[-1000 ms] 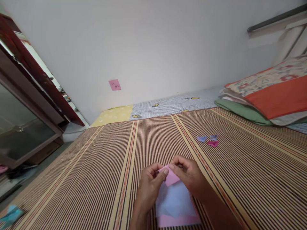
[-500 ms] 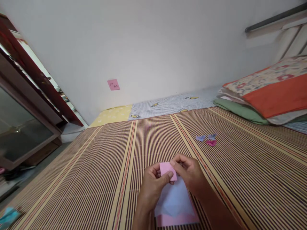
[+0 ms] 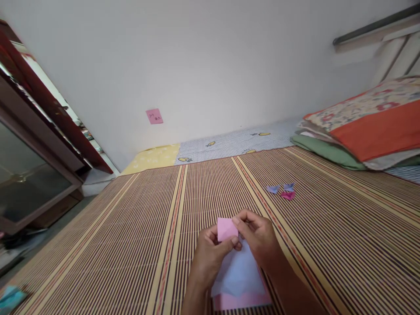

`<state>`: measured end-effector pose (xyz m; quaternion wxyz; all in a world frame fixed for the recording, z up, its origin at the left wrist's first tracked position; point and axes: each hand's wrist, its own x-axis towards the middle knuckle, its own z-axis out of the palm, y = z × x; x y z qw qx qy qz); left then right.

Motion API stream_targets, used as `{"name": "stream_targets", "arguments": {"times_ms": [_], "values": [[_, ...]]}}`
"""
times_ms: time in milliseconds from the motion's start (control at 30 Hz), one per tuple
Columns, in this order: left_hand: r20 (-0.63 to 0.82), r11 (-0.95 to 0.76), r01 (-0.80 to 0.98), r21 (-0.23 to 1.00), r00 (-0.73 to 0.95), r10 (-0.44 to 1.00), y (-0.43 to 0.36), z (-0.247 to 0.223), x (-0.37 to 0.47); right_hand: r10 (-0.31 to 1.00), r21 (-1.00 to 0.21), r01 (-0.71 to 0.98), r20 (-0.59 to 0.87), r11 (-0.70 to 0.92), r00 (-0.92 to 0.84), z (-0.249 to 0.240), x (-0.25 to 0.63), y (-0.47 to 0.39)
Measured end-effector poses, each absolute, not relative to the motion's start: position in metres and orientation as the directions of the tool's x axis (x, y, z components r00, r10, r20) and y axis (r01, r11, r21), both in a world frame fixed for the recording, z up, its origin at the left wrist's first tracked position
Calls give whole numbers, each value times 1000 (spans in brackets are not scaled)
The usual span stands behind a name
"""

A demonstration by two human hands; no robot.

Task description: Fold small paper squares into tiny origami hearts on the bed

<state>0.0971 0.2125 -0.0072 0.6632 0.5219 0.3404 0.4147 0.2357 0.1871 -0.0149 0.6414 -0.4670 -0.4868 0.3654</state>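
— At the left hand (image 3: 210, 258), open or closed?
— Closed, clamped on the small pink square (image 3: 226, 229), with thumb in front along the lower edge and fingers behind.
— And at the right hand (image 3: 257, 234)?
— Also pinched shut, on the upper right corner of the same square, just beside the left.
— Below both hands?
— Under and nearer than the fingers, a pale blue sheet (image 3: 239, 273) lying over a pink sheet (image 3: 243, 301), both flat on the striped mat (image 3: 147, 227).
— Beyond the right hand?
— Farther off and to the right, two bluish folded pieces (image 3: 273, 189) near a magenta piece (image 3: 288, 195); past those, a pile of bedding (image 3: 370, 131), orange and floral on top, green lower down.
— Away from the left hand?
— Well apart, far to the left and nearer, a teal piece (image 3: 12, 297), partly cut off; ahead and to the left, a pink note (image 3: 154, 116) with dark writing, flat on the pale wall (image 3: 229, 57).
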Motion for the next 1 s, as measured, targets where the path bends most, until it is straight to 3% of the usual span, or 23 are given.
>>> {"name": "stream_targets", "arguments": {"times_ms": [267, 533, 667, 800, 1000], "values": [[-19, 116, -281, 953, 325, 946, 218, -9, 93, 944, -959, 64, 283, 276, 171, -13, 239, 188], [2, 163, -349, 923, 429, 903, 217, -12, 92, 941, -954, -11, 295, 301, 163, -18, 243, 192], [-10, 336, -478, 812, 563, 826, 217, -12, 91, 948, -945, -75, 315, 317, 43, -17, 256, 191], [6, 515, -545, 662, 690, 723, 214, -17, 98, 892, -899, -64, 437, 432, -114, -14, 266, 188], [-53, 759, -494, 423, 823, 565, 205, -29, 114, 861, -872, -92, 489, 481, -138, -12, 268, 187]]}}
